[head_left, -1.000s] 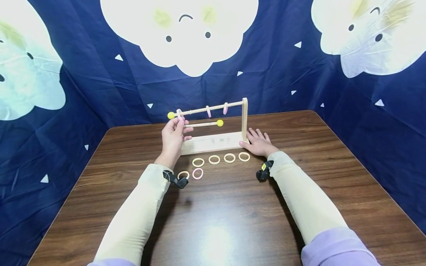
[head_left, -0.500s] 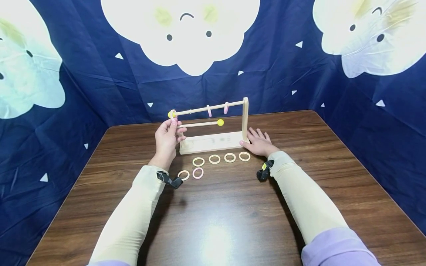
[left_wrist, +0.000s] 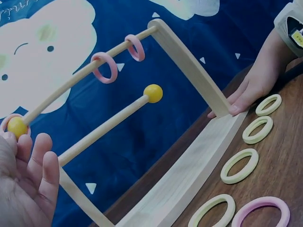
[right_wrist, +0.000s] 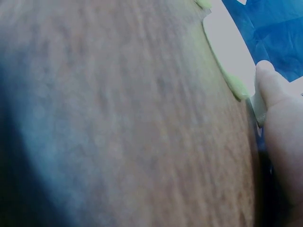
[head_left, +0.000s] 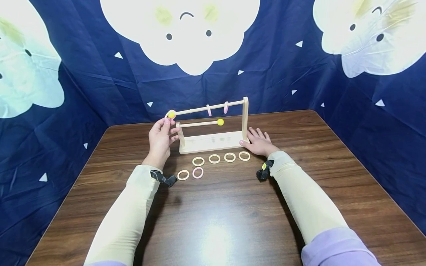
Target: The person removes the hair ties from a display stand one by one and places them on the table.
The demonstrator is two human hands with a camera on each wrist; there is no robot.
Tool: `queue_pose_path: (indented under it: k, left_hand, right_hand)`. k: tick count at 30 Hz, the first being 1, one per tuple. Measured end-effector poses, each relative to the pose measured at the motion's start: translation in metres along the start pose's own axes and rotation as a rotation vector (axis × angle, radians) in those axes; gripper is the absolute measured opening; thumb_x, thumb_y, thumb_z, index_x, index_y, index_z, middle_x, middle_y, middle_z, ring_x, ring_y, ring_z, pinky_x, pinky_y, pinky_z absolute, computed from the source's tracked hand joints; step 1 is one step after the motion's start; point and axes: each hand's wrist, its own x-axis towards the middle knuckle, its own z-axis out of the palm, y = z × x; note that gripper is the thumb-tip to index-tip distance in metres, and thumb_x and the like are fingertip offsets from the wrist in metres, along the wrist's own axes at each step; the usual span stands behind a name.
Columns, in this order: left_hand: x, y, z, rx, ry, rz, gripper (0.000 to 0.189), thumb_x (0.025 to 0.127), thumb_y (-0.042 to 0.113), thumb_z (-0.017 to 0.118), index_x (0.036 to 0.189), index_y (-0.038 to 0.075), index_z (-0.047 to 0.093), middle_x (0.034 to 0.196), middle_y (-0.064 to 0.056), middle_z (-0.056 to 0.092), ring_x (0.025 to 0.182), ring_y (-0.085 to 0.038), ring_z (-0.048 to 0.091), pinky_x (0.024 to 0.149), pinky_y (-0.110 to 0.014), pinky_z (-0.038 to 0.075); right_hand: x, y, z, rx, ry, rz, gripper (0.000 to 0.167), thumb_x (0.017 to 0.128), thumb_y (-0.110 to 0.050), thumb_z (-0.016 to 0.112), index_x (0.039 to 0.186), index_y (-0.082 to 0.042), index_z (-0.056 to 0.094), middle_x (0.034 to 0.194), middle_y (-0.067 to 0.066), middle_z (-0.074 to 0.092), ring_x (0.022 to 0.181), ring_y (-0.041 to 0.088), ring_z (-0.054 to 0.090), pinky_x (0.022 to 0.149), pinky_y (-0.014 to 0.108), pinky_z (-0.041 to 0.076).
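A wooden stand has an upper rod and a lower rod, each tipped with a yellow ball. My left hand pinches a pink ring at the upper rod's left end. That ring appears to surround the yellow ball in the left wrist view. Two pink rings hang farther along the same rod. Spread beside the right post, my right hand rests with its thumb on the base's end. Only part of this hand shows in the right wrist view.
In front of the base, several pale yellow rings lie in a row on the wooden table. Nearer are a pink ring and another pale ring. Behind the table hangs a blue curtain with clouds.
My left hand has slid the pink ring leftward along the upper rod to its yellow ball, uncovering the left post. The right hand stays put.
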Motion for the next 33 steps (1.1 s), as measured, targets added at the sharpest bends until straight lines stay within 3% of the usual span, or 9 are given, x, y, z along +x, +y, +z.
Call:
queue_pose_path:
  k: [10,16,27,33]
  left_hand:
    - [0.006,0.006,-0.003,0.001,0.034,-0.029,0.009,0.105,0.02,0.055,0.11,0.013,0.058,0.1,-0.003,0.066,0.066,-0.008,0.069,0.051,-0.018,0.052]
    - [0.004,0.01,-0.007,0.047,0.03,0.01,0.007,0.105,0.017,0.055,0.11,0.012,0.057,0.1,-0.005,0.066,0.065,-0.008,0.069,0.05,-0.019,0.052]
    - [-0.009,0.004,-0.015,0.272,-0.02,0.151,0.021,0.105,0.017,0.056,0.115,-0.001,0.059,0.1,-0.006,0.064,0.069,-0.008,0.068,0.049,-0.021,0.053]
    - [-0.023,-0.004,-0.015,0.431,-0.029,0.189,0.023,0.105,0.017,0.056,0.116,-0.004,0.06,0.1,-0.01,0.063,0.08,-0.011,0.066,0.058,-0.022,0.057]
  right_hand:
    - [-0.007,-0.009,-0.004,-0.019,0.007,0.001,0.083,0.102,-0.066,0.031,0.163,-0.012,0.015,0.17,0.013,0.005,0.155,0.039,-0.005,0.119,0.061,-0.005]
    - [-0.011,-0.013,-0.006,-0.02,0.014,-0.009,0.082,0.102,-0.065,0.031,0.162,-0.01,0.017,0.169,0.015,0.006,0.154,0.04,-0.003,0.119,0.062,-0.005]
    - [-0.011,-0.012,-0.007,-0.02,0.013,-0.005,0.083,0.102,-0.065,0.031,0.163,-0.011,0.016,0.169,0.015,0.006,0.154,0.04,-0.004,0.119,0.062,-0.005]
    - [-0.011,-0.012,-0.006,-0.032,0.006,-0.002,0.082,0.102,-0.065,0.03,0.163,-0.011,0.015,0.17,0.014,0.005,0.154,0.04,-0.004,0.119,0.062,-0.004]
